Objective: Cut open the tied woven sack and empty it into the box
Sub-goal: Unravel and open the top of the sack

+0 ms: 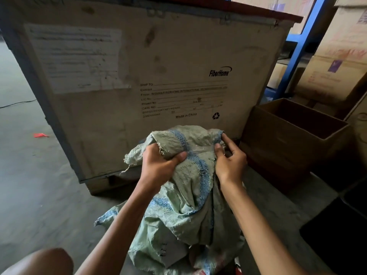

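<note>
The sack [190, 195], pale green with blue woven bands, is held up in front of a large crate [139, 76]. Its upper part is bunched between the two hands and its lower part sags toward the bottom of the view. Whether its base rests on the floor [29, 175] cannot be told.

The left hand [158, 165] is closed as a fist round a gathered fold of cloth near the top, with the thumb pressed across the front and the back of the hand turned up. The right hand [230, 161] is set just to the right, at the sack's upper edge. The cloth is pinched there between thumb and forefinger, and the other fingers are loosely curled below. Both forearms are stretched forward from the bottom of the view, the wrists raised.

Frayed threads are seen at the cloth's edge beside the left hand. The box [278, 143] is stood open on the floor to the right of the sack, near it but apart, beside the crate's corner.
</note>
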